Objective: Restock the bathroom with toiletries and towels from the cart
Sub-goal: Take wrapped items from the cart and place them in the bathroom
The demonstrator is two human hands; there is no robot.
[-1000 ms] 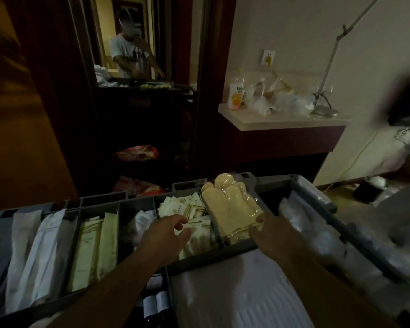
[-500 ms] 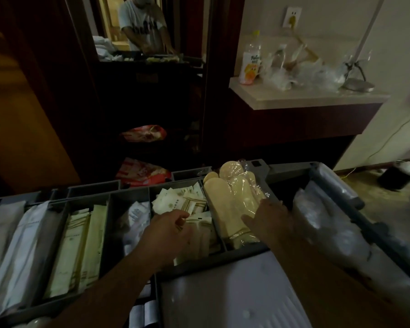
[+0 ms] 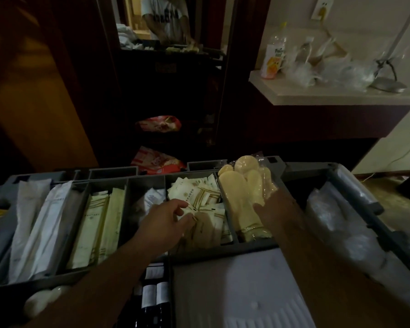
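The grey cart tray (image 3: 253,245) has several compartments. My left hand (image 3: 168,221) reaches into the one filled with small white and gold sachets (image 3: 199,197), and thumb and forefinger pinch one sachet. My right hand (image 3: 277,207) lies on the right side of a plastic-wrapped pack of pale yellow items (image 3: 242,185) in the neighbouring compartment. Its fingers are blurred and partly hidden. White folded linen (image 3: 234,292) lies in front of the tray.
Long white packets (image 3: 40,221) and cream packets (image 3: 100,228) fill the left compartments. Dark bottles (image 3: 152,297) stand below. Plastic-wrapped goods (image 3: 341,221) sit at the cart's right. Beyond are a counter (image 3: 317,93) with a bottle (image 3: 273,58), a lamp base (image 3: 386,85) and a dark mirrored cabinet (image 3: 166,67).
My left hand moved forward into the sachets and pinched one. My right hand slid further along the yellow pack. The view tilted down toward the tray.
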